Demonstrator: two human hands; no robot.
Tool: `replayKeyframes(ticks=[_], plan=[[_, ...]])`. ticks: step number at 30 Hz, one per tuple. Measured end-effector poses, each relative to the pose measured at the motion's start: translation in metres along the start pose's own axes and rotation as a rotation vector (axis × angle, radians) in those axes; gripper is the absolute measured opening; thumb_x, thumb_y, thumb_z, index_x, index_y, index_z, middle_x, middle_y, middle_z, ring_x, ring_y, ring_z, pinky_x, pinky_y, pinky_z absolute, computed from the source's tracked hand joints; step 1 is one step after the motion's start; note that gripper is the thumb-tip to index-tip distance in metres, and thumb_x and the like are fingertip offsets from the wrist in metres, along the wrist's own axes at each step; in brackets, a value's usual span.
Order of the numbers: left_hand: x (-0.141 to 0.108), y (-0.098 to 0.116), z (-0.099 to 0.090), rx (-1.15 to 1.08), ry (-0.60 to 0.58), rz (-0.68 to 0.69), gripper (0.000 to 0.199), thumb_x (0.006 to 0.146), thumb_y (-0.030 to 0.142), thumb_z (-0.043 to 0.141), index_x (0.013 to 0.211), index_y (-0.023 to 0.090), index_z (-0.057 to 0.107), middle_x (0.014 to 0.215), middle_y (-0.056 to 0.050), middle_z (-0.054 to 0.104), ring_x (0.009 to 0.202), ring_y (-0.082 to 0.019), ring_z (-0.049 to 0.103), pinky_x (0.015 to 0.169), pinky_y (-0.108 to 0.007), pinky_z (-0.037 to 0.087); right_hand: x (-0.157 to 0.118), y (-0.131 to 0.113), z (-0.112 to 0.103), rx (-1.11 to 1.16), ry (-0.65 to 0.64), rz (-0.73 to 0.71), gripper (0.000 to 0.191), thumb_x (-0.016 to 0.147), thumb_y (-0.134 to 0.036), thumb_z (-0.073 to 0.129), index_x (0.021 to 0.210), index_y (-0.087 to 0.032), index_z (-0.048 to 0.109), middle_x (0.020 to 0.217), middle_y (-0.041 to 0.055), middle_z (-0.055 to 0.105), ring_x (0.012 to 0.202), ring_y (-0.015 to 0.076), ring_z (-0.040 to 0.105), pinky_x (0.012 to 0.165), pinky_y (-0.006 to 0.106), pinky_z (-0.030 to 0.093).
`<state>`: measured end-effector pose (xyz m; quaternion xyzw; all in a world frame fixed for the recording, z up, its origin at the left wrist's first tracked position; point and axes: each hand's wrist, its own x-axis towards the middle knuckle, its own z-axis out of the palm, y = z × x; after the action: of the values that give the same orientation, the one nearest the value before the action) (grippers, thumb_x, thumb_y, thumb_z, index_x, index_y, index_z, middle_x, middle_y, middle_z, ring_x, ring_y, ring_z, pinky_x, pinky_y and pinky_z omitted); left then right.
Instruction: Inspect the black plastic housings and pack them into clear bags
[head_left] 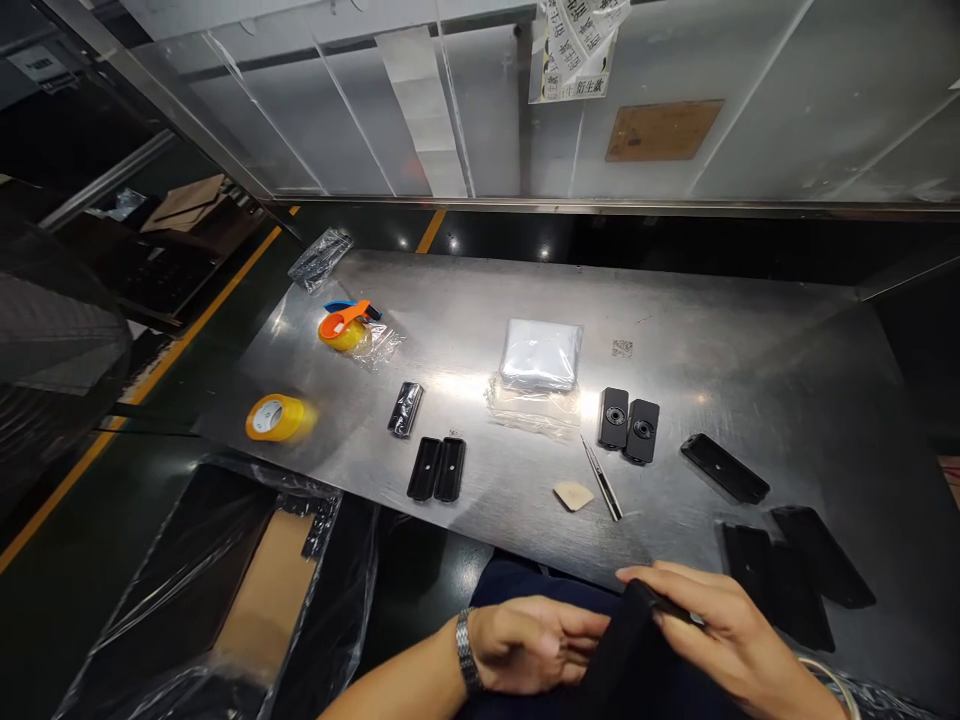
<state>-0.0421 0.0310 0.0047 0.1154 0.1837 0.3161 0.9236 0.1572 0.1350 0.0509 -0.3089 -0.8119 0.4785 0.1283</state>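
My right hand (716, 625) grips a black plastic case (626, 640), low at the table's front edge, thumb and fingers on its upper end. Beside its left edge is my left hand (532, 640), a metal watch on the wrist. Its fingers are stretched toward the case, the thumb apart; the fingertips are partly hidden, so I cannot tell whether they touch it. On the table in front lie a utility knife (602, 478) and a small tan piece (573, 496). Two black cases with round centres (628, 426) stand side by side behind the knife.
Black trays (436, 469), a wrapped black piece (406, 409), clear plastic bags (541, 355), a tape roll (276, 417) and an orange tape dispenser (346, 322) lie on the metal table (465, 290). More black parts (823, 556) lie right. A plastic-lined box (262, 590) stands lower left.
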Motion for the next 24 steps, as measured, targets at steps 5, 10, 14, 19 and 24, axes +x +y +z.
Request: replayKeyframes(ticks=[5,10,14,19,24], plan=[[0.027,0.003,0.029,0.17,0.28,0.288,0.073,0.067,0.07,0.051,0.104,0.009,0.061,0.093,-0.017,0.066,0.087,-0.03,0.063,0.081,-0.043,0.045,0.002,-0.017,0.008,-0.127,0.202,-0.106,0.035,0.081,-0.031,0.06,0.115,-0.021,0.057,0.076,0.0027,0.071,0.063,0.0162,0.068,0.058,0.02,0.054],[0.04,-0.006,0.029,0.265,0.409,0.417,0.076,0.068,0.076,0.04,0.076,0.006,0.065,0.06,-0.012,0.064,0.053,-0.019,0.061,0.057,-0.031,0.048,-0.001,-0.02,0.03,0.176,0.464,-0.099,0.028,0.089,-0.04,0.045,0.105,-0.024,0.06,0.06,0.0008,0.066,0.052,0.0152,0.066,0.05,0.02,0.052],[0.04,-0.017,0.018,0.13,0.413,0.226,0.091,0.067,0.083,0.016,0.053,0.006,0.062,0.042,-0.01,0.054,0.035,-0.014,0.051,0.037,-0.022,0.035,0.003,-0.019,0.039,0.43,0.505,0.188,0.026,0.09,-0.038,0.043,0.099,-0.022,0.062,0.044,-0.0051,0.05,0.038,0.0109,0.054,0.04,0.019,0.046],[0.045,-0.024,0.006,0.014,0.375,0.057,0.099,0.057,0.088,0.001,0.04,0.009,0.058,0.031,-0.007,0.046,0.025,-0.01,0.041,0.03,-0.019,0.024,0.006,-0.013,0.027,0.479,0.327,0.245,0.027,0.087,-0.036,0.048,0.108,-0.026,0.061,0.071,0.0007,0.064,0.062,0.0137,0.062,0.059,0.024,0.053],[0.047,-0.022,0.01,-0.066,0.38,0.147,0.091,0.068,0.082,0.01,0.051,0.01,0.062,0.034,-0.006,0.05,0.031,-0.011,0.045,0.04,-0.021,0.032,0.003,-0.012,0.032,0.57,0.166,0.236,0.037,0.082,-0.04,0.055,0.114,-0.023,0.057,0.078,0.0036,0.065,0.078,0.0193,0.064,0.069,0.03,0.052]])
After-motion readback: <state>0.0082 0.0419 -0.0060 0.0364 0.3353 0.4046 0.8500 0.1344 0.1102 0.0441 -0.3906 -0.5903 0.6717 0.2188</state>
